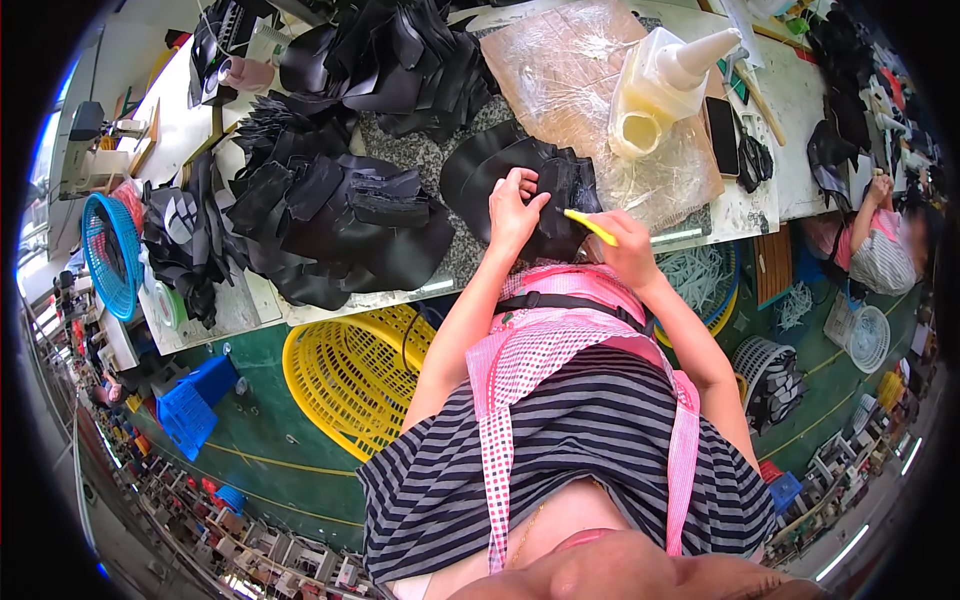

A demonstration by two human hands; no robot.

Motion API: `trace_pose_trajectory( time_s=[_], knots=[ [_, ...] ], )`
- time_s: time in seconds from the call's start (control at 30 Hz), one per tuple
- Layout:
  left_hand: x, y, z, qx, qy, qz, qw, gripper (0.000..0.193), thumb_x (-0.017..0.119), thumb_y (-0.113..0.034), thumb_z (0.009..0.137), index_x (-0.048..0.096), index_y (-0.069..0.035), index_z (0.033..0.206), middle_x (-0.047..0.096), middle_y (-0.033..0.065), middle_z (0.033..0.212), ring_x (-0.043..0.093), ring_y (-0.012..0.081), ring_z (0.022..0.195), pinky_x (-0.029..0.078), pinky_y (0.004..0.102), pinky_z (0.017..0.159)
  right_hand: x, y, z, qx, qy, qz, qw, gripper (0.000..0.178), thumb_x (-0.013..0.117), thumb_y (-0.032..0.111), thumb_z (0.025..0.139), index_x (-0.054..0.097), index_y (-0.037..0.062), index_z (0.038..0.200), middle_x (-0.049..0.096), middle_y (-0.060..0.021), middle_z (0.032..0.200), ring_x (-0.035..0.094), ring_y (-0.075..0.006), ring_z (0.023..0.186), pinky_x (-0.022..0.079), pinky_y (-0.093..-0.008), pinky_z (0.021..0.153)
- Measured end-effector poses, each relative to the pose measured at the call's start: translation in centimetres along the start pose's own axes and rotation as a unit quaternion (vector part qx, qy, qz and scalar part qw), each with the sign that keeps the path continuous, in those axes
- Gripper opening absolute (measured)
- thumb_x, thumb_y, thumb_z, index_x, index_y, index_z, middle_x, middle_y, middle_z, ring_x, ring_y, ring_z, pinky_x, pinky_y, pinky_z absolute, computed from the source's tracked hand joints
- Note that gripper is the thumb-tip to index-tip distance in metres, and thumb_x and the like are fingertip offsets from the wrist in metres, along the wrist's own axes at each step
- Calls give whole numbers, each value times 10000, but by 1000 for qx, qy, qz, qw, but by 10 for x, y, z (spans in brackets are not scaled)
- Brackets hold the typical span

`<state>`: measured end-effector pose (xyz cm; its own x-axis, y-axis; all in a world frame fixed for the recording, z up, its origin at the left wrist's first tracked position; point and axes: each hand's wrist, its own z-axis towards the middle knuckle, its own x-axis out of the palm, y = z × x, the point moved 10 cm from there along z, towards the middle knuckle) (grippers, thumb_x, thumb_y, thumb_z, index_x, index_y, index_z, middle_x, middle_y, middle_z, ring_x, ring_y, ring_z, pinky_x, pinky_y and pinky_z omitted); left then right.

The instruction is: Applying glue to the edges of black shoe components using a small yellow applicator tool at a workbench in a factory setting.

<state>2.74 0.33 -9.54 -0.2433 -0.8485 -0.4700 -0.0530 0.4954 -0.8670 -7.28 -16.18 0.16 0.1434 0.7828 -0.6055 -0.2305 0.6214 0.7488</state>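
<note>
A pale printed mark, too small to read, showed on a black bundle (180, 215) well to the left of the left hand (515, 208). That hand rested on some black leather-like pieces (535, 153), its fingers loosely bent and the thumb a little apart from them; whether it pinched an edge could not be told. The right hand (628, 250), near it on the right, was closed round a slim yellow tool (592, 227), whose tip pointed left at the same pieces, which lay under the left hand and just beyond the right. More stacked black cutouts (340, 215) lay left of the left hand. Beyond the right hand, a translucent nozzle bottle (655, 90) stood on a film-covered brown board (550, 70), with a black smartphone (721, 137) farther right
</note>
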Motion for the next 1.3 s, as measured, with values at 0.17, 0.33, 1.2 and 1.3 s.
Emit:
trace_pose_trajectory(
  time_s=[0.17, 0.33, 1.2, 1.3],
  knots=[
    [6, 14, 8, -14, 30, 0, 999, 301, 771, -87, 768, 645, -10, 1031, 686, 109, 913, 666, 183, 793, 543, 316, 770, 8, 0, -1, 25, 67, 38, 997, 123, 627, 25, 876, 667, 22, 992, 612, -140, 816, 635, -333, 747, 505, -405, 641],
    [12, 18, 8, -23, 54, 5, 998, 294, 772, -179, 774, 670, -49, 1017, 697, 86, 887, 652, 202, 791, 530, 342, 763, 0, -35, 55, 4, -82, -59, 995, 92, 620, 77, 913, 676, 16, 952, 622, -137, 790, 635, -327, 701, 497, -397, 625],
    [-224, 107, -118, -123, -328, -182, 919, 640, 711, -15, 846, 372, -31, 1389, 560, 141, 1229, 600, 237, 1064, 502, 345, 920, -58, -108, 2, 234, -222, 86, 943, 243, 614, 231, 986, 684, 1, 948, 657, -20, 712, 580, -70, 630, 442, -231, 610],
    [-258, 70, -131, -125, -415, 232, 871, 855, 879, -131, 661, 386, -60, 1356, 496, 169, 1200, 426, 338, 1176, 348, 442, 1033, -65, -118, -10, 251, -228, 78, 938, 259, 613, 241, 987, 680, -4, 940, 652, -19, 710, 577, -70, 633, 443, -232, 612]
  ],
)
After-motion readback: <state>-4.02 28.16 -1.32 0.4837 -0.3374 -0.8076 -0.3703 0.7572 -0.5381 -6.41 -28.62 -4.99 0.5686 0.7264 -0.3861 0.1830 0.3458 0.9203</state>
